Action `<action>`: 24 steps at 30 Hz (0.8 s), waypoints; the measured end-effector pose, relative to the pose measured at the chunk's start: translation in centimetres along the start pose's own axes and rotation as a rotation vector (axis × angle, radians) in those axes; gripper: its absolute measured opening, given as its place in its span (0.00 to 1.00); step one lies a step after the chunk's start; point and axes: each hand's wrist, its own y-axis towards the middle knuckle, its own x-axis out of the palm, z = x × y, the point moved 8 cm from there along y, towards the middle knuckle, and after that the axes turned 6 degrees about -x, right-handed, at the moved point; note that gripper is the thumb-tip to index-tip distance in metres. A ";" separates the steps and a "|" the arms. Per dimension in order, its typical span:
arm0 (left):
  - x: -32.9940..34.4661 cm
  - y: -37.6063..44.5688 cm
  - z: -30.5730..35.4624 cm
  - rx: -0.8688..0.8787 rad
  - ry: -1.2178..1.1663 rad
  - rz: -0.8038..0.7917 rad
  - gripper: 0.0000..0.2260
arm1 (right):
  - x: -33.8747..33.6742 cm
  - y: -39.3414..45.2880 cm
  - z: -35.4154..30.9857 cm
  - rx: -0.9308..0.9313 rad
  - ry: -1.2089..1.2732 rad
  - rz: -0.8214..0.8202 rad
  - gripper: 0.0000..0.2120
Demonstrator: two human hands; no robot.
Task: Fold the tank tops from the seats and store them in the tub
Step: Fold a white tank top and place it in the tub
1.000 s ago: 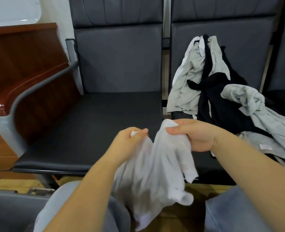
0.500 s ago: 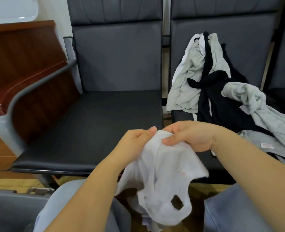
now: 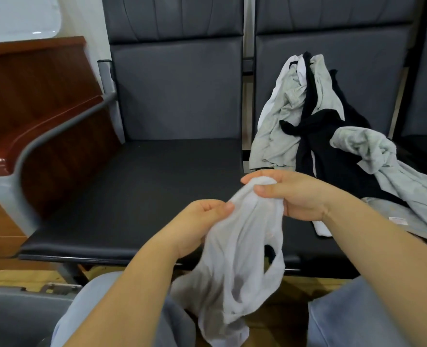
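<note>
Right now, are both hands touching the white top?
Touching. The head view shows the left hand and right hand each pinching the bunched upper edge of the white tank top.

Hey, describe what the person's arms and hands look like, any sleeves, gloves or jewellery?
Both forearms are bare up to the frame edge, with no sleeves in view. The left hand and right hand wear no gloves, and no rings, watch or bracelet show. Below the arms, light blue trousers cover the legs.
</note>
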 end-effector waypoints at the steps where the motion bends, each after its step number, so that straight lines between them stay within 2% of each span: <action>1: 0.7 0.1 0.0 -0.005 -0.041 -0.055 0.19 | 0.4 0.1 0.3 0.007 -0.026 -0.014 0.38; 3: 1.5 0.3 -0.2 -0.008 -0.076 -0.114 0.13 | 1.2 0.3 0.6 0.013 -0.062 -0.030 0.35; 6: 1.5 0.4 -0.1 0.015 -0.112 -0.110 0.17 | 1.8 0.4 0.6 0.009 -0.082 -0.004 0.23; 10: 0.9 0.3 0.3 0.037 -0.278 -0.119 0.23 | 1.4 0.4 0.3 0.014 -0.116 -0.003 0.24; 14: 0.2 0.0 0.4 -0.006 -0.397 -0.142 0.18 | 1.7 0.0 0.3 0.046 -0.180 -0.074 0.24; 19: 0.1 -1.1 1.2 -0.025 -0.567 -0.129 0.12 | 1.5 0.0 0.9 0.090 -0.418 -0.041 0.16; 22: -0.5 -1.4 1.1 -0.017 -0.603 -0.068 0.15 | 1.0 0.1 1.0 0.090 -0.580 -0.002 0.10; 24: -1.3 -1.4 1.0 0.013 -0.640 -0.008 0.13 | 0.4 0.3 1.3 0.095 -0.745 0.040 0.05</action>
